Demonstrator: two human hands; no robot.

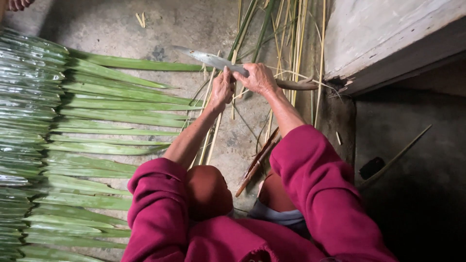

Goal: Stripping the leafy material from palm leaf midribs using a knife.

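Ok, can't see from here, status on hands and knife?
Right hand gripping knife. Left hand pinching thin leaf rib against blade. Green leaves at left, clear of hands.

Much of it runs out of sight or blurs

The green leaves (97,126) run off the left edge, their ends cut away. The knife (213,61) blurs toward its tip, and its middle hides under the right hand (259,78). What the left hand (222,90) pinches is too thin to tell. The dark small object (372,167) lies in shadow, unclear. Toes (18,4) show at the top corner, the rest cut off.
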